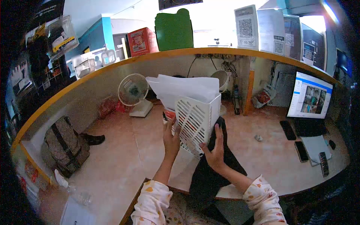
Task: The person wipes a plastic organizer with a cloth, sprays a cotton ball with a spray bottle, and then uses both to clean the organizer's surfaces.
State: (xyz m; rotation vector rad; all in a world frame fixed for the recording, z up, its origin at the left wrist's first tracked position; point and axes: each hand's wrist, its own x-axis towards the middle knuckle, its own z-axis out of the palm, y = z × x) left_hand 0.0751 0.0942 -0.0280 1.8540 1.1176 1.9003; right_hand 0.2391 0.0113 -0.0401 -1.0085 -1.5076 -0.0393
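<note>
A white slotted plastic file holder [193, 122] stands tilted above the desk in the middle, with white papers [183, 88] sticking out of its top and something red and a dark pen at its left side. My left hand [171, 138] presses against the holder's left side, fingers pointing up. My right hand [215, 150] is spread at its lower right side, palm against the holder. A black cloth [210, 174] lies under and behind my right hand, reaching over the desk's front edge.
A white fan [133, 90] stands at the back left, and a patterned backpack [66, 146] at the left. On the right are a monitor [310, 96], phones [301, 151], a remote [324, 164] and papers [316, 148]. A wooden-edged ledge [210, 51] curves above the desk.
</note>
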